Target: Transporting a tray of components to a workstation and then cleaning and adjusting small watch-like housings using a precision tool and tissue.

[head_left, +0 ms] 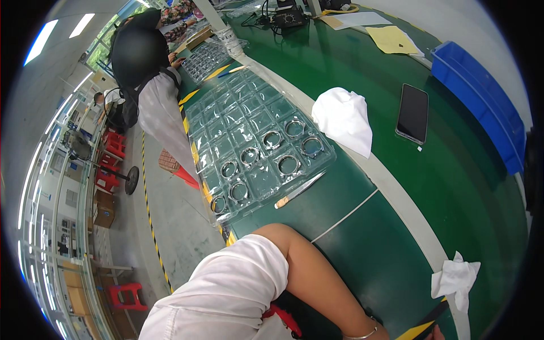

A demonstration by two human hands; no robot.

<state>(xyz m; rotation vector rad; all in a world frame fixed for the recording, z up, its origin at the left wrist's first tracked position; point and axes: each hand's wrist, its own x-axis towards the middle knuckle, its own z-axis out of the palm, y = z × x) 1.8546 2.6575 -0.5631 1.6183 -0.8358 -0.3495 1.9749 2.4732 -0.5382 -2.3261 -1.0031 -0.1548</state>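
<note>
My left arm [326, 283], in a short white sleeve with a bracelet at the wrist, reaches toward the lower right. Only a sliver of my left hand [382, 335] shows; the picture's edge cuts off its fingers. Close by, fingertips [435, 334], probably of my right hand, lie beside yellow-black tape [416, 330]. Whether they hold anything is hidden. Beyond my elbow, a clear plastic compartment tray [263, 180] rests on the green table. Several metal rings [289, 165] sit in its nearer compartments. Along its near edge lies a slim pointed tool [299, 191] with a tan end.
White cloths [343, 118] [457, 277] lie on the table [362, 238]. Farther right are a black phone [412, 113], a blue bin [481, 102] and yellow paper [391, 40]. Another person [139, 51] works at the far left, near a second tray [205, 59]. Red stools [127, 296] stand on the floor.
</note>
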